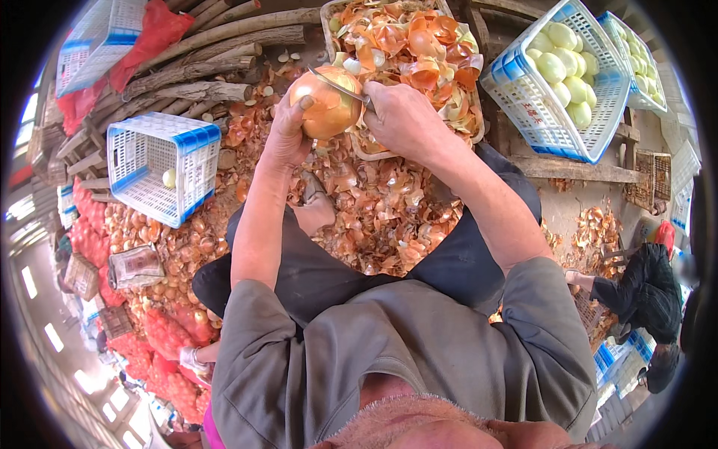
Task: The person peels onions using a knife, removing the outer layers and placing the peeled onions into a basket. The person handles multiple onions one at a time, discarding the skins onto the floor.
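Observation:
My left hand (290, 129) grips a large yellow onion (331, 115) from its left side, thumb on the skin. In my right hand (401, 118) is a knife (336, 85), its thin blade lying across the upper part of the onion. The handle is mostly hidden in my fist. The onion's brown papery skin looks largely whole on the side I see. Just beyond my hands stands a pale plastic crate (479, 115) heaped with onion skins (415, 42). More loose skins (381, 219) cover the floor between my legs.
At right, a white-and-blue crate (516, 112) holds peeled onions (566, 67); another crate (634, 62) stands behind it. A tilted crate (162, 168) at left contains one peeled onion (170, 178). Wooden poles (224, 56) lie upper left. Unpeeled onions (140, 224) spread below. Another person (639, 292) is at right.

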The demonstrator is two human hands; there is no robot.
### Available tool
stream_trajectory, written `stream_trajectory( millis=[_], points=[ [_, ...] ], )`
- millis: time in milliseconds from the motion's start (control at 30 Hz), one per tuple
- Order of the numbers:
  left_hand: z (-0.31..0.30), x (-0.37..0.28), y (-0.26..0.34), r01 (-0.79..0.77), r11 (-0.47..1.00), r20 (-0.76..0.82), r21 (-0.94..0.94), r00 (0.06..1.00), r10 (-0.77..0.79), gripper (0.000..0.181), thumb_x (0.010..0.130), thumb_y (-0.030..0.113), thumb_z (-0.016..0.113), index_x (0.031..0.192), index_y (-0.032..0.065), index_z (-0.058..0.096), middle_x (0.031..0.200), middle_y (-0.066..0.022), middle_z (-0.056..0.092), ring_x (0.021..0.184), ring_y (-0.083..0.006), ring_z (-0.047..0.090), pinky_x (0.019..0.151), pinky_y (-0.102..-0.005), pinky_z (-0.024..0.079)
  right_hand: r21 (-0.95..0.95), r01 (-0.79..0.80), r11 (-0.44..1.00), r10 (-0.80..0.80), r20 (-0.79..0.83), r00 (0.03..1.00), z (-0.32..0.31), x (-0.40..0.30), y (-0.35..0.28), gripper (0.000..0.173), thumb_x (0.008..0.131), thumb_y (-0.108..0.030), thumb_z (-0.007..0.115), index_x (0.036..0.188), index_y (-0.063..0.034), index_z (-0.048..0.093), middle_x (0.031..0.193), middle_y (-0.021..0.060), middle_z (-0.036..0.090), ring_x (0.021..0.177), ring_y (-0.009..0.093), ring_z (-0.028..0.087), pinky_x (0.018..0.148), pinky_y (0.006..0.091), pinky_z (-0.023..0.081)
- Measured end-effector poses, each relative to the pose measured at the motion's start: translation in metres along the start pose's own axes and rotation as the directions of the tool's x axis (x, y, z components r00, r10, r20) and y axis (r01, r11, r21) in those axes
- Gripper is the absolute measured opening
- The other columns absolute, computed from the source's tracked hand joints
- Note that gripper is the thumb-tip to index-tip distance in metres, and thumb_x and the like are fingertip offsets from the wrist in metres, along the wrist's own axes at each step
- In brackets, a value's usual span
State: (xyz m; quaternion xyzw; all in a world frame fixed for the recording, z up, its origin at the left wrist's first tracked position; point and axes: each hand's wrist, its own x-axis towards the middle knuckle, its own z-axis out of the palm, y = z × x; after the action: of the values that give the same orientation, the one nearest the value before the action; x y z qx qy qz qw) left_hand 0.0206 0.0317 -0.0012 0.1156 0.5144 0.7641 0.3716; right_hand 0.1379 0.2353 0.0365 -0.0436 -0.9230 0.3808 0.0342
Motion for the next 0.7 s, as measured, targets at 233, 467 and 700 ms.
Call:
stream_trajectory(
  millis=[233, 467, 700],
  points=[
    [0.003, -0.001, 0.000, -0.032, 0.995, -0.073, 0.095, 0.997, 0.039, 0.087, 0.081, 0.043, 0.090, 0.148, 0.0014, 0.053, 0.138, -0.0124, 0.064, 0.124, -0.0224, 0.067, 0.105, -0.0399, 0.058, 0.031, -0.013, 0.999, 0.014, -0.028, 1.000, 0.011, 0.002, 0.007, 0.020, 0.093, -0.012, 0.067, 0.102, 0.0054, 0.063, 0.088, 0.0323, 0.070, 0.092, 0.052, 0.069, 0.080, 0.0576, 0.055],
    [0.004, -0.002, 0.004, -0.072, 0.923, -0.006, 0.377, 0.997, 0.080, 0.088, 0.078, 0.044, 0.091, 0.146, 0.0022, 0.053, 0.135, -0.0131, 0.065, 0.121, -0.0224, 0.067, 0.103, -0.0398, 0.058, 0.078, -0.063, 0.995, 0.065, -0.019, 0.998, 0.022, 0.005, 0.018, 0.017, 0.094, -0.011, 0.065, 0.103, 0.0044, 0.064, 0.089, 0.0307, 0.071, 0.093, 0.052, 0.069, 0.080, 0.0569, 0.055],
    [0.007, -0.003, -0.003, -0.036, 0.997, -0.113, 0.067, 0.993, 0.044, 0.090, 0.078, 0.046, 0.092, 0.146, 0.0021, 0.053, 0.136, -0.0144, 0.064, 0.121, -0.0249, 0.068, 0.102, -0.0418, 0.060, -0.017, -0.033, 0.999, 0.032, -0.047, 0.998, 0.018, 0.009, 0.007, 0.015, 0.092, -0.006, 0.061, 0.103, 0.0031, 0.064, 0.091, 0.0290, 0.073, 0.095, 0.049, 0.072, 0.084, 0.0572, 0.057]
  ],
)
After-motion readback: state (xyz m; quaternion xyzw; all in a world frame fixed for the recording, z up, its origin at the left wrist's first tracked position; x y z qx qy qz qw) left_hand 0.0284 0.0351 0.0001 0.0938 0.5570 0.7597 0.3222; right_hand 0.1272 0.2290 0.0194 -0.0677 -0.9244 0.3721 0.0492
